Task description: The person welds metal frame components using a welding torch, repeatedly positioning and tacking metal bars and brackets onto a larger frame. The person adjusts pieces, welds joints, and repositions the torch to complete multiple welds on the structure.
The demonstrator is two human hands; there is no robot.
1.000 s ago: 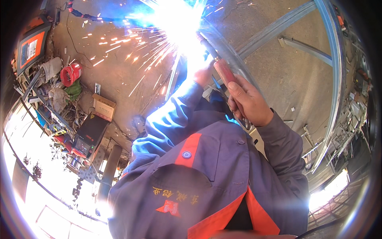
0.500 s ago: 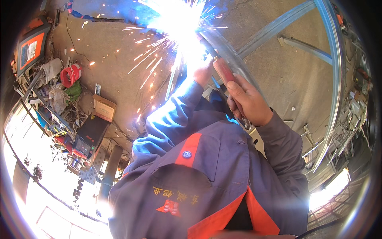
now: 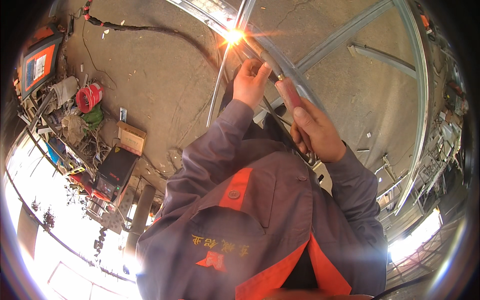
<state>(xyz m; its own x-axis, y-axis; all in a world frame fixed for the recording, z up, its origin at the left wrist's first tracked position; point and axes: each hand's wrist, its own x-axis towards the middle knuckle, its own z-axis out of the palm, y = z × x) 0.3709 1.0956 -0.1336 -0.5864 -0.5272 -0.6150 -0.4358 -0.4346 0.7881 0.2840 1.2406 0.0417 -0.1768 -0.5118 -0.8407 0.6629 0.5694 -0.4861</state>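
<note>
My right hand [image 3: 317, 127] is wrapped around the red handle of a welding torch [image 3: 288, 95], whose neck slants up and left. An orange glow [image 3: 233, 36] burns at the torch tip, where a thin metal bar [image 3: 218, 82] crosses a curved galvanized metal beam [image 3: 202, 14]. My left hand [image 3: 250, 82] is just below the glow, beside the torch neck, with its fingers curled and thumb up against or close to the neck. What those fingers grip is hidden.
Metal beams [image 3: 345, 35] of the frame spread to the right, with a long curved one [image 3: 421, 100] beyond. A dark cable [image 3: 150, 27] lies on the floor at upper left. Further left are a red bucket [image 3: 90, 97], a cardboard box [image 3: 131, 137] and a black machine [image 3: 116, 172].
The bright blue-white arc and flying sparks have died down to a small orange glow. The left hand and the beams show clearly now. Both hands have stayed almost in place.
</note>
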